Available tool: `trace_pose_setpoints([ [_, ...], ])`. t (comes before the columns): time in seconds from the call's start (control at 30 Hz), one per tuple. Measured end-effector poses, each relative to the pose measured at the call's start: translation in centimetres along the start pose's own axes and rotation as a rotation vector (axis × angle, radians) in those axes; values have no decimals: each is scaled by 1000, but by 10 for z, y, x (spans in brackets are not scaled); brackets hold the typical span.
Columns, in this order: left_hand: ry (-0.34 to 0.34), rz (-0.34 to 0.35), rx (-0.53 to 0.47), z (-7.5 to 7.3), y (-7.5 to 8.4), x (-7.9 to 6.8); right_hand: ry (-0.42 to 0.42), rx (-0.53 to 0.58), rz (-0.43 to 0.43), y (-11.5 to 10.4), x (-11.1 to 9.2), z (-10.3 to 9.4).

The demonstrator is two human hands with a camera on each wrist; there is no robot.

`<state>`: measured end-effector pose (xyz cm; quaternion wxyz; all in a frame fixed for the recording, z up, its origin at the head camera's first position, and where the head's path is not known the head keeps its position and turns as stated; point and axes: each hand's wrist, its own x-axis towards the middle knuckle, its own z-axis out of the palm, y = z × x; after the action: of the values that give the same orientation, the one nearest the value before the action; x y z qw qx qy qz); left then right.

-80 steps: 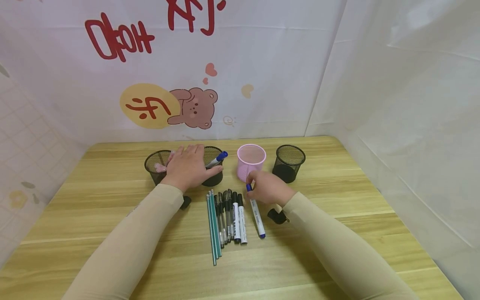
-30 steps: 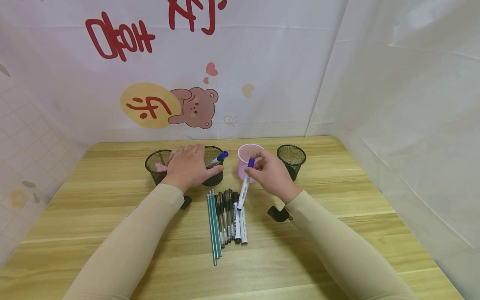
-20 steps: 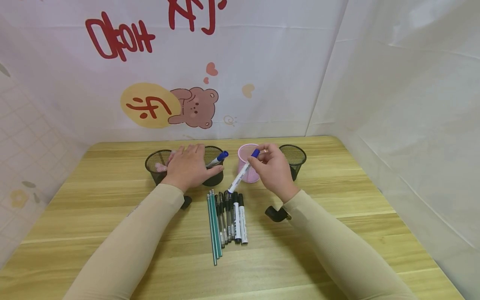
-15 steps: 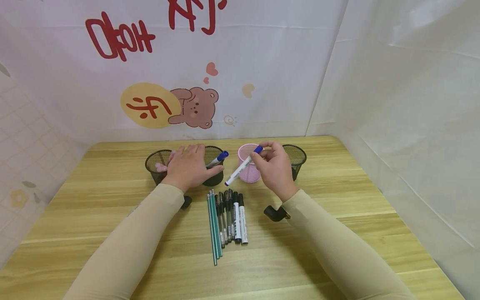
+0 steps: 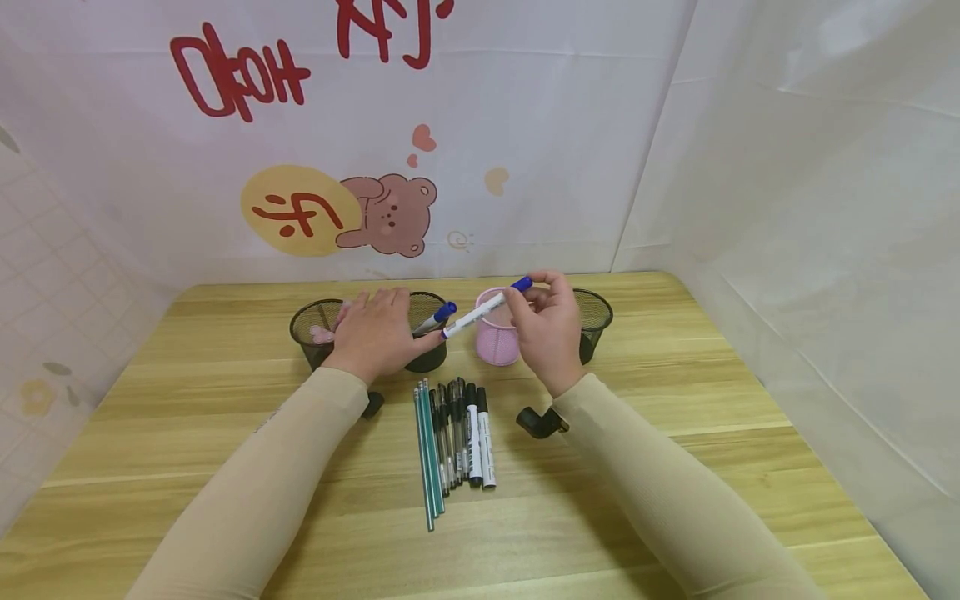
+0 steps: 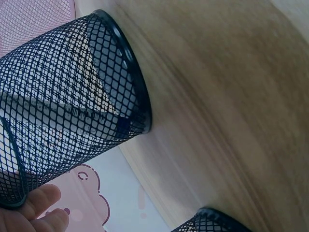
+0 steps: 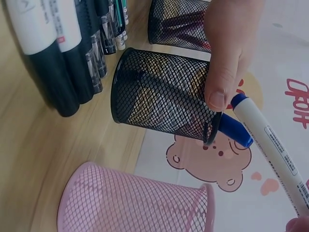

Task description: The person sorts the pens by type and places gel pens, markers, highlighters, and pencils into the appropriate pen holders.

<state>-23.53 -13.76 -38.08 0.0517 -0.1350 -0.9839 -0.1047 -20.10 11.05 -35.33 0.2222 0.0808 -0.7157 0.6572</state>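
My left hand point(image 5: 375, 333) holds a black mesh pen holder point(image 5: 427, 360) at its rim, thumb on the near side and fingers behind. Inside that holder leans a whiteboard marker with a blue cap point(image 5: 446, 312); its body shows through the mesh in the left wrist view. My right hand point(image 5: 551, 337) pinches a second blue-capped whiteboard marker point(image 5: 480, 313) near its cap, in the air and slanting down to the left. The marker's blue tail end point(image 7: 239, 100) is close to the left thumb point(image 7: 219, 94), just outside the holder's mouth.
A pink mesh pen holder point(image 5: 497, 346) stands below the raised marker. Another black holder point(image 5: 596, 321) is at the right; one with pink items point(image 5: 311, 329) is at the left. Green pencils point(image 5: 427, 458), black pens point(image 5: 452, 433) and two black-capped markers point(image 5: 480, 442) lie in front.
My right hand has picked the blue marker up from the table, raised it and swung its lower end leftward to the black holder. The left hand has stayed in place.
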Motion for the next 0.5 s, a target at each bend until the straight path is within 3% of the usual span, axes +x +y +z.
trace_pose_setpoints([
  [0.5, -2, -13, -17, 0, 1, 0, 26, -6, -6, 4, 1, 17],
])
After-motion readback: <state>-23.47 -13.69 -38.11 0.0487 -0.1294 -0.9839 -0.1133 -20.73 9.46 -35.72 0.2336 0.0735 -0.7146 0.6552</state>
